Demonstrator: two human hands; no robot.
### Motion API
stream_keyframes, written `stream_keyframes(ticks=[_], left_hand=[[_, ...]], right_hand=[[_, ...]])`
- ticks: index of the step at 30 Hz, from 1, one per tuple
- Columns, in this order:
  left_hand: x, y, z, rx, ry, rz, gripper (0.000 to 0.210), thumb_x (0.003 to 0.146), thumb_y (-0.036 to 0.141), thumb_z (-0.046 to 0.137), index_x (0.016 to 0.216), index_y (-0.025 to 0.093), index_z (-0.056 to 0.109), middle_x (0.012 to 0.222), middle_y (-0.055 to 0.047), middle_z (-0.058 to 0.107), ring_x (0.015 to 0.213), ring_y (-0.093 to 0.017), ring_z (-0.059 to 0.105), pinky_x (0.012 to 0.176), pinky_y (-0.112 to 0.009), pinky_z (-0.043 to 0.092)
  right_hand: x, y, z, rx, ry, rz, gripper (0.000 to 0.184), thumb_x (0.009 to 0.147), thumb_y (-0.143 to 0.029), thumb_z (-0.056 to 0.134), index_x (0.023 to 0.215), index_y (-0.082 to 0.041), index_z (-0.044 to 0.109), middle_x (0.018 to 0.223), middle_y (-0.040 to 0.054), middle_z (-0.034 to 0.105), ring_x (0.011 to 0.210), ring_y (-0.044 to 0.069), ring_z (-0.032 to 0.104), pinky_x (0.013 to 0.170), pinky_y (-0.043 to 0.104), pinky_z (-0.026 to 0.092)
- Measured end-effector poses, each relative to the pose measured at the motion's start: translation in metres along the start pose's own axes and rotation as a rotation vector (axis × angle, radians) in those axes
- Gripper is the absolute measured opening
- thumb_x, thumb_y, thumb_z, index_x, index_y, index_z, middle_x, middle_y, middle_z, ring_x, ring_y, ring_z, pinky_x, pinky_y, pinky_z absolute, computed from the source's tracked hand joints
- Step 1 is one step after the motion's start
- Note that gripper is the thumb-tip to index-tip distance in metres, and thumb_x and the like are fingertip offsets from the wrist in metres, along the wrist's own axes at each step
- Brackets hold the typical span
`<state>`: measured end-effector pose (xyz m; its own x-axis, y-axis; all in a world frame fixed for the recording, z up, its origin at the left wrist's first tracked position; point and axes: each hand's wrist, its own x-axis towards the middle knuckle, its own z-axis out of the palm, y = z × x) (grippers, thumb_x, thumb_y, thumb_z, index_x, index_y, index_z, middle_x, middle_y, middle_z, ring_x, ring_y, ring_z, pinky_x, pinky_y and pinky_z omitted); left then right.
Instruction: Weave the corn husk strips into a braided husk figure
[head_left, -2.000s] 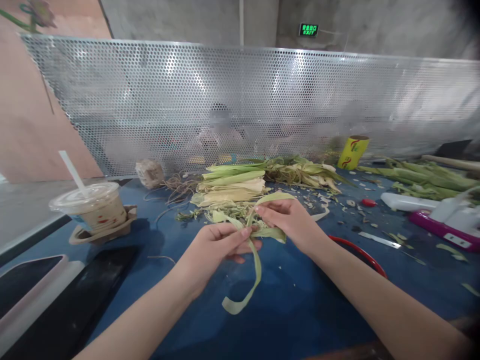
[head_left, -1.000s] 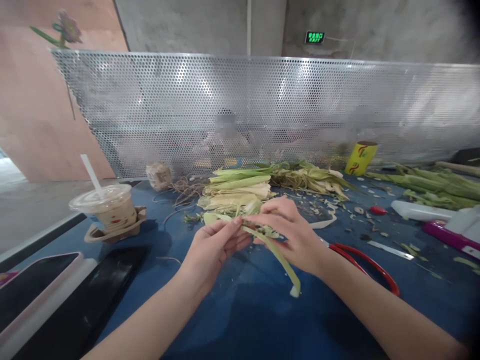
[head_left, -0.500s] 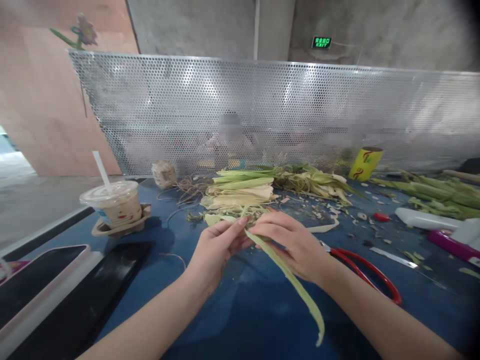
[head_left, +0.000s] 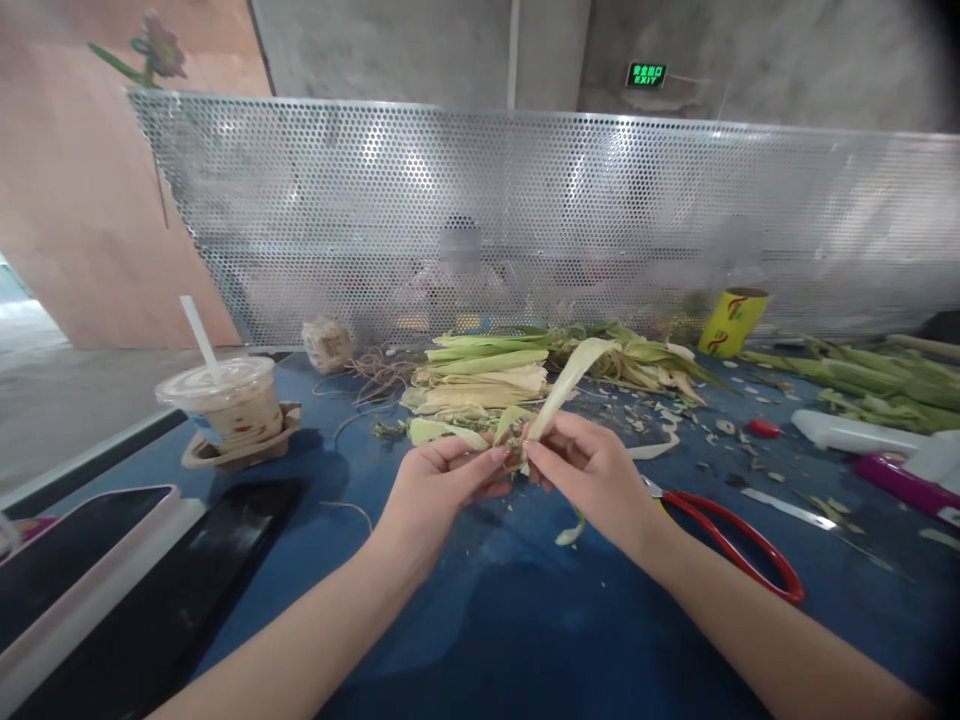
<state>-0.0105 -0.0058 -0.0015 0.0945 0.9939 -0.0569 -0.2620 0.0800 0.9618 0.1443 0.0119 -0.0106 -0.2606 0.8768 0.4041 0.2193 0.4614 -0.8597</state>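
Smooth blue tabletop beneath thin, curved husk strips in pinched left hand and right hand.

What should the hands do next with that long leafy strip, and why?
Perhaps the right hand should gently bend the long, flat, pale-green husk strip down toward the left hand. The right hand pinches it, its upper part stands free, and the left hand, close by, holds a shorter, curved, pale-green husk piece.
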Motion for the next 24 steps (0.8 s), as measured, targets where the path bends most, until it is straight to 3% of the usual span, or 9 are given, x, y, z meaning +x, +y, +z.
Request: stream_keyframes(ticks=[4,9,12,15,20,24], left_hand=[[0.0002,0.0001,0.0004,0.042,0.008,0.012,0.008,0.062,0.021,0.072,0.067,0.014,0.070,0.072,-0.002,0.072,0.065,-0.013,0.064,0.063,-0.021,0.053],[-0.0016,-0.0002,0.0029,0.084,-0.028,0.032,0.009,0.059,0.019,0.074,0.065,0.015,0.069,0.066,-0.003,0.071,0.072,-0.018,0.066,0.053,-0.018,0.051],[-0.0033,0.0017,0.0050,0.104,0.005,0.032,0.009,0.056,0.017,0.076,0.060,0.014,0.068,0.059,-0.002,0.070,0.060,-0.014,0.064,0.048,-0.017,0.049],[-0.0031,0.0050,0.0049,0.062,0.014,0.025,0.011,0.056,0.014,0.075,0.065,0.013,0.069,0.060,-0.001,0.070,0.052,-0.010,0.060,0.050,-0.017,0.050],[-0.0001,0.0087,-0.0004,0.016,0.004,-0.044,0.020,0.055,0.012,0.075,0.074,0.014,0.069,0.068,-0.002,0.071,0.059,-0.011,0.062,0.057,-0.020,0.052],[0.0014,0.0093,-0.0034,0.111,-0.025,-0.028,0.011,0.058,0.015,0.074,0.068,0.014,0.069,0.068,-0.004,0.071,0.060,-0.013,0.062,0.055,-0.022,0.052]], right_hand=[[0.0018,0.0008,-0.0004,0.144,-0.041,0.112,0.011,0.079,-0.030,0.051,0.077,-0.019,0.050,0.053,-0.0041,0.048,0.046,0.010,0.049,0.044,0.022,0.041],[0.0008,-0.0006,0.0031,0.054,0.017,0.088,0.009,0.078,-0.028,0.051,0.076,-0.020,0.047,0.053,-0.0053,0.048,0.038,0.008,0.045,0.038,0.020,0.038],[-0.0003,-0.0014,0.0050,0.020,0.043,0.103,0.010,0.076,-0.027,0.053,0.073,-0.021,0.045,0.055,-0.0042,0.052,0.037,0.007,0.045,0.037,0.020,0.038],[0.0005,-0.0028,0.0044,0.124,0.024,0.170,0.008,0.075,-0.027,0.053,0.077,-0.020,0.048,0.059,-0.0033,0.054,0.039,0.008,0.047,0.036,0.020,0.039],[0.0033,-0.0056,0.0009,0.356,-0.057,0.297,0.007,0.075,-0.022,0.045,0.077,-0.018,0.050,0.050,-0.0048,0.049,0.036,0.009,0.049,0.034,0.020,0.038],[0.0037,-0.0066,-0.0032,0.385,-0.105,0.200,0.033,0.062,-0.009,0.045,0.093,-0.018,0.053,0.066,-0.0007,0.056,0.042,0.008,0.050,0.036,0.019,0.037]])
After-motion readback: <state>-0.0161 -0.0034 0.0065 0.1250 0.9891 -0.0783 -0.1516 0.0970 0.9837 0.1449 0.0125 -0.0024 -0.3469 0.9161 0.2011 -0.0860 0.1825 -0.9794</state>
